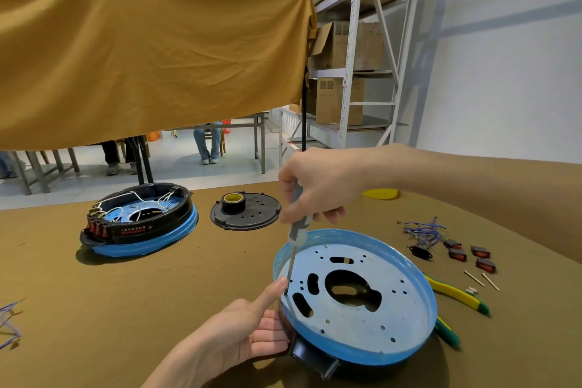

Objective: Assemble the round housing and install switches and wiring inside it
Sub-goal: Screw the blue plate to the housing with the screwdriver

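Overhead, a mustard cloth (151,50) hangs across the far side, well beyond both hands, and a brown table (141,287) spreads under them. To the right, past the right forearm, metal shelving (359,50) carries cardboard boxes.

Between the hands sits the round housing (356,299) — a blue-rimmed pan with a pale, hole-punched floor and a black handle at its near edge. A second housing (140,220), already fitted with white wires and a row of red switches, lies well to the left of the right hand, beyond the left hand. Just left of the right hand, a black round cover (252,214) lies flat with a roll of black tape (233,201) standing on it.

The right hand (318,186) has its fingers curled round the grey handle of a screwdriver (296,230), held nearly upright, its tip down on the pan floor close to the left rim. The left hand (248,321) cups the pan's left edge from outside, its fingers wrapped against the black wall and one finger stretched up to touch the screwdriver shaft near the tip.

Under the right forearm lie a tangle of blue wires (422,231) and loose red switches (469,255) — nearer, yellow-green pliers (456,294) poke out from behind the pan, with a few screws (482,279) beside them.
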{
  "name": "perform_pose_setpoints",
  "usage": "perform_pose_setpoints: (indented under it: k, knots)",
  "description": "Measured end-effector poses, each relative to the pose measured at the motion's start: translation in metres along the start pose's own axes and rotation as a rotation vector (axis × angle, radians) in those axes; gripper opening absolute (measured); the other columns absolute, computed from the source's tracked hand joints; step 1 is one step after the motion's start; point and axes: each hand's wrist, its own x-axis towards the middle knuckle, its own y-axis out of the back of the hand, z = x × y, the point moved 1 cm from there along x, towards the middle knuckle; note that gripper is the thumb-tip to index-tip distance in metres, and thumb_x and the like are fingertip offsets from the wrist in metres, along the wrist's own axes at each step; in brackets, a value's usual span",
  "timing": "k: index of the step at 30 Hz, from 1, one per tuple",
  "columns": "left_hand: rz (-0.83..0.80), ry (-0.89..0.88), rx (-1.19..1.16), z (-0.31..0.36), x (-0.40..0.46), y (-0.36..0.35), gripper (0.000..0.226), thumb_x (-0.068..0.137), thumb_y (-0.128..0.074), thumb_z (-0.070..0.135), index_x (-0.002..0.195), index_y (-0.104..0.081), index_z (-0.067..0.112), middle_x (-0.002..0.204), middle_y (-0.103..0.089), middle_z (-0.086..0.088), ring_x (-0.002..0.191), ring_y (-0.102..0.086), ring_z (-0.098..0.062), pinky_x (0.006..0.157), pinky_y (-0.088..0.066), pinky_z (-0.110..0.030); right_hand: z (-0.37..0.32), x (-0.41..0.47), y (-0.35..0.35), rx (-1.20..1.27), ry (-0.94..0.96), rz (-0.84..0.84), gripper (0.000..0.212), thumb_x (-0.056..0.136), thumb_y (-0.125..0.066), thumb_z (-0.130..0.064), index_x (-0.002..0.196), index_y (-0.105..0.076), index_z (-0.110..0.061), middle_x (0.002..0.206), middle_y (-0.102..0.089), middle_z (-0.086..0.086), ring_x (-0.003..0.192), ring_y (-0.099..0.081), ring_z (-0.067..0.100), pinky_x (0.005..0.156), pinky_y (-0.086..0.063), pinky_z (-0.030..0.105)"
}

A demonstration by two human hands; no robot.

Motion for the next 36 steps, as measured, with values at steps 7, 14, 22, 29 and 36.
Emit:
perform_pose_setpoints:
  k: [7,14,22,29,36]
  knots:
    - [-0.009,-0.004,0.014,0.0003,0.0002,0.0002,0.094,0.049,-0.083,0.067,0.108,-0.071,-0.005,0.092,-0.079,-0.019,0.077,-0.077,-0.025,0.069,-0.063,-0.033,0.0001,-0.0031,0.0036,0.038,-0.008,-0.049,0.037,0.087,-0.082,-0.028,0.107,-0.052,-0.019,0.066,-0.073,0.001,0.046,-0.065,0.012,0.046,-0.051,0.022]
    - [-0.009,-0.010,0.020,-0.0002,-0.0002,-0.0001,0.093,0.052,-0.081,0.067,0.109,-0.070,-0.005,0.092,-0.079,-0.018,0.076,-0.077,-0.024,0.070,-0.063,-0.033,0.0004,-0.0021,0.0024,-0.002,0.012,-0.037,0.037,0.085,-0.083,-0.032,0.106,-0.056,-0.020,0.062,-0.072,-0.001,0.051,-0.066,0.013,0.049,-0.051,0.020]
    - [-0.017,-0.006,0.027,-0.0008,0.0026,0.0018,0.095,0.047,-0.082,0.069,0.107,-0.072,-0.004,0.096,-0.079,-0.019,0.081,-0.078,-0.025,0.075,-0.064,-0.034,-0.0004,-0.0003,0.0019,0.044,0.013,-0.046,0.036,0.084,-0.085,-0.029,0.104,-0.057,-0.016,0.076,-0.076,0.005,0.060,-0.074,0.017,0.054,-0.056,0.024]
    - [-0.026,-0.009,0.007,-0.0014,0.0032,0.0017,0.096,0.050,-0.084,0.067,0.109,-0.070,-0.008,0.099,-0.078,-0.022,0.084,-0.078,-0.028,0.068,-0.063,-0.033,-0.0037,0.0005,-0.0010,0.037,0.035,-0.014,0.028,0.090,-0.078,-0.032,0.098,-0.059,-0.014,0.075,-0.078,0.006,0.060,-0.075,0.022,0.055,-0.060,0.026]
    - [-0.028,-0.006,-0.009,-0.0015,0.0052,0.0017,0.088,0.046,-0.087,0.063,0.097,-0.073,-0.008,0.089,-0.077,-0.022,0.071,-0.077,-0.028,0.061,-0.062,-0.033,-0.0051,0.0023,0.0015,0.034,0.042,-0.047,0.021,0.089,-0.080,-0.024,0.096,-0.063,-0.013,0.074,-0.078,0.004,0.059,-0.075,0.020,0.053,-0.057,0.022]
